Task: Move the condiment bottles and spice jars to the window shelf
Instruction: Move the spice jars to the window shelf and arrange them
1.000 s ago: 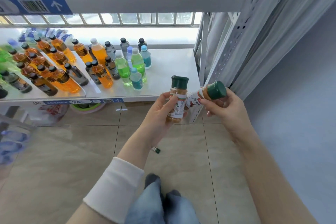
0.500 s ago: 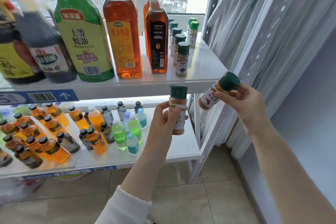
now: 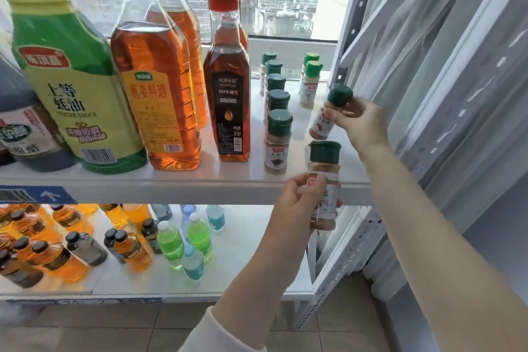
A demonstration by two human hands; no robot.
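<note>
One green-capped spice jar (image 3: 325,184) was gripped upright in the left hand (image 3: 297,203) just before the window shelf (image 3: 183,180) edge, a second tilted jar (image 3: 330,111) was pinched by the right hand (image 3: 361,123) above the shelf's right end, near a row of jars (image 3: 277,111) and oil bottles (image 3: 228,88).

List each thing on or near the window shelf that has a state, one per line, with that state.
left hand: gripping a spice jar
left spice jar: capped, upright, held in front of the shelf edge
right hand: gripping a spice jar
right spice jar: capped, tilted, held over the shelf
row of dark-capped jars: capped, standing
red-capped bottle: capped, standing
window shelf: partly filled
</note>
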